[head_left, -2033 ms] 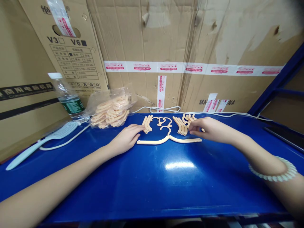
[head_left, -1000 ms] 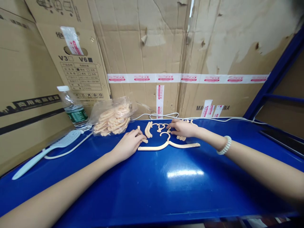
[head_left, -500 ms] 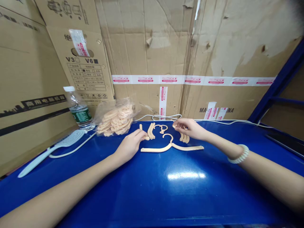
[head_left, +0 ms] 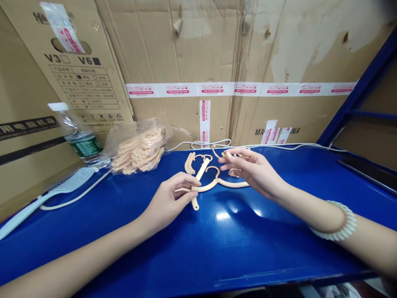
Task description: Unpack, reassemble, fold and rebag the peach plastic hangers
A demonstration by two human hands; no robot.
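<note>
Our left hand (head_left: 173, 198) pinches one hanger arm (head_left: 202, 169), aslant over the blue table (head_left: 198, 256); our right hand (head_left: 259, 171) holds one hook piece (head_left: 227, 155) between fingertips. Toward the far edge lies one joined hanger (head_left: 231, 183), partly hidden. Near the far left corner we have one parts bag (head_left: 139, 147), one bottle (head_left: 81, 142), one hairbrush (head_left: 70, 180).
</note>
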